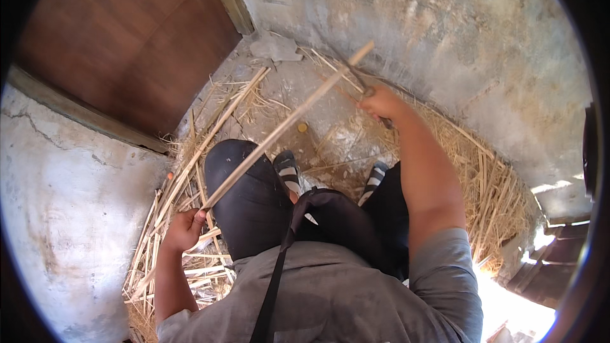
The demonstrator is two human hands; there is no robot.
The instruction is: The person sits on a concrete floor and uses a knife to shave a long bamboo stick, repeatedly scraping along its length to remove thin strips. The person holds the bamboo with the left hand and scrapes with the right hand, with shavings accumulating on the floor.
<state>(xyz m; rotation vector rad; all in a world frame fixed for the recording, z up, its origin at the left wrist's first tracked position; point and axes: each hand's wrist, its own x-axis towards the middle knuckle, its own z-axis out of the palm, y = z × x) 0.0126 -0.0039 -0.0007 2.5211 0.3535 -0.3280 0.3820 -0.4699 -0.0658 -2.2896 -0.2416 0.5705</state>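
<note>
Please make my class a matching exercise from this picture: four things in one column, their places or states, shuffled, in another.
Things:
1. Long pale strip
2. Dark tool
3. Small round yellow thing
4. Brown panel

Places or states:
A. Lying on the floor
B. At the picture's upper left
C. Gripped by the right hand
D. Held near one end by the left hand

Pairs: 1-D, 2-C, 3-A, 4-B

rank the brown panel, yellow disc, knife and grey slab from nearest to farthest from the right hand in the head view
1. Knife: gripped in the right hand itself.
2. Yellow disc: to the left, slightly lower in the picture.
3. Grey slab: upper left.
4. Brown panel: far left, beyond the slab.
</note>
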